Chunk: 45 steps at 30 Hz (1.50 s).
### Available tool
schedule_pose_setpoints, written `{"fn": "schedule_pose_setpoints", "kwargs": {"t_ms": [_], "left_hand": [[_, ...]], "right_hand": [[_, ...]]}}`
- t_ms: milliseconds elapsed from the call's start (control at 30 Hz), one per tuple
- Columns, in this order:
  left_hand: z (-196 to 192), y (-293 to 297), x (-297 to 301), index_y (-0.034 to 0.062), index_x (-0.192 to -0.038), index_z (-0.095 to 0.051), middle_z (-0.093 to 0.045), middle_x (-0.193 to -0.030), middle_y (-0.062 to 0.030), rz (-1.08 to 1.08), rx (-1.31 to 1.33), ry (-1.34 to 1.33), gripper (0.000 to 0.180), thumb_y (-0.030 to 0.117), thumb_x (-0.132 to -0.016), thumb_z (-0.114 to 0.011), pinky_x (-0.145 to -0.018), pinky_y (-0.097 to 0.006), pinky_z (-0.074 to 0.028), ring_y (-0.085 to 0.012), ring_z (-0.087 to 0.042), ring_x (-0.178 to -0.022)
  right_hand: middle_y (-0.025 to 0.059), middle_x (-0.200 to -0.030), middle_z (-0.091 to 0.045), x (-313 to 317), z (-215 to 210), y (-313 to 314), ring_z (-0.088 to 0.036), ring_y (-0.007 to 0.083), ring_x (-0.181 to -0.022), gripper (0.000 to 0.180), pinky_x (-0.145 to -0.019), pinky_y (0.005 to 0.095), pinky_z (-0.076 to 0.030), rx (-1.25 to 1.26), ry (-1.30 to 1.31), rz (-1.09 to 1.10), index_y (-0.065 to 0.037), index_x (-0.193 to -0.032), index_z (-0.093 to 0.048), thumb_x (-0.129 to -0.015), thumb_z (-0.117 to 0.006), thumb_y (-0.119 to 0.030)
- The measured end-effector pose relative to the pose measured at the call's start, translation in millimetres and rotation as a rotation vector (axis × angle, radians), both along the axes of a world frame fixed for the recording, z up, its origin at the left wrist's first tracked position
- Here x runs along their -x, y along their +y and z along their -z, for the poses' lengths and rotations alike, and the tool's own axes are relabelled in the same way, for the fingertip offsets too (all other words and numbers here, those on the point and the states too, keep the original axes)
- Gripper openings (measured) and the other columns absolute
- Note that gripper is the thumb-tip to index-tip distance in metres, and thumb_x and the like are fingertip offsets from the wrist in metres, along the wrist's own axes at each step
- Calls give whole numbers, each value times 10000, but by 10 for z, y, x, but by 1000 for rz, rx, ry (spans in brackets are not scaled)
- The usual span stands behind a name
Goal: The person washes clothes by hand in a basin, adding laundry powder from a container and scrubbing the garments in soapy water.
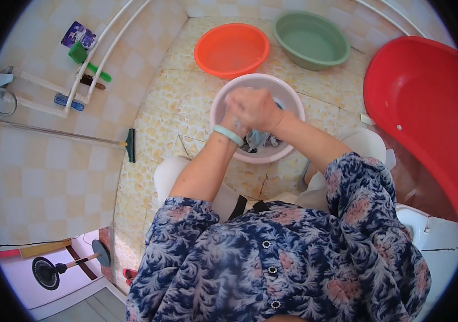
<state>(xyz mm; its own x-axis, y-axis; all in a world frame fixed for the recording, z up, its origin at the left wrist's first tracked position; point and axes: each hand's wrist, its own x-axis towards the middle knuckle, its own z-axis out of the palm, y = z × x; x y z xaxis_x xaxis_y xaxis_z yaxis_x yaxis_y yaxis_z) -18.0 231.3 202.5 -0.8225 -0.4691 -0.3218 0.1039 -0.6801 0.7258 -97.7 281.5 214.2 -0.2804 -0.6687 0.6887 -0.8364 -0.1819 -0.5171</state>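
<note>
Over a pale pink basin (296, 102) on the floor, my two hands are pressed together, both wet-looking. My left hand (234, 114), with a pale green bangle (228, 134) on its wrist, is mostly covered by the other one. My right hand (257, 108) is closed against it, fingers curled. Whatever may be between them is hidden. Below the hands, a bunch of wet cloth (260, 140) in light blue, dark and white lies in the basin.
Beyond stand an orange basin (231, 49) and a green basin (311, 42), both with water. A large red tub (417, 91) curves along the right. Pipes with brushes (68, 102) and a long-handled squeegee (131, 145) are along the left wall.
</note>
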Motion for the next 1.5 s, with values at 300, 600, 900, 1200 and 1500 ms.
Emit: {"fn": "schedule_pose_setpoints", "kwargs": {"t_ms": [300, 600, 900, 1200, 1500], "left_hand": [[0, -99, 41, 106, -881, -563, -578, -840, -17, 51, -89, 71, 119, 202, -868, -493, -637, -270, -478, -117, -563, -727], [198, -87, 21, 89, -1027, -519, -574, -953, -52, 153, 129, -77, 193, 220, -897, -462, -693, -302, -493, -156, -570, -856], [32, 87, 58, 88, -988, -537, -591, -948, -46, 86, 107, 13, 212, 255, -887, -457, -710, -304, -495, -140, -588, -823], [35, 20, 9, 100, -1126, -504, -573, -1064, -45, 66, 151, 41, 270, 253, -919, -422, -761, -288, -493, -145, -574, -928], [14, 7, 7, 86, -1123, -505, -584, -1025, -43, -20, 45, -38, 276, 237, -893, -482, -766, -301, -502, -158, -582, -923]], "right_hand": [[152, -675, -577, 19, -86, -46, -583, 294, -612, 94, -553, 349, -468, -34, -116, 94, -70, -766, -587, -804, -540, -143], [152, -735, -608, 164, -45, -75, -606, 298, -689, 183, -594, 374, -482, -103, -309, 192, -48, -801, -590, -837, -500, -203], [157, -688, -587, 308, 10, -101, -585, 304, -611, 115, -537, 360, -472, 27, -331, 155, -67, -756, -580, -785, -564, -177], [135, -701, -586, 162, 29, -188, -578, 298, -594, 136, -520, 377, -465, 36, -143, 25, -92, -787, -568, -835, -484, -187], [132, -705, -608, 66, -5, -120, -608, 275, -652, 120, -598, 336, -481, 27, -341, 27, -81, -794, -621, -813, -541, -169]]}}
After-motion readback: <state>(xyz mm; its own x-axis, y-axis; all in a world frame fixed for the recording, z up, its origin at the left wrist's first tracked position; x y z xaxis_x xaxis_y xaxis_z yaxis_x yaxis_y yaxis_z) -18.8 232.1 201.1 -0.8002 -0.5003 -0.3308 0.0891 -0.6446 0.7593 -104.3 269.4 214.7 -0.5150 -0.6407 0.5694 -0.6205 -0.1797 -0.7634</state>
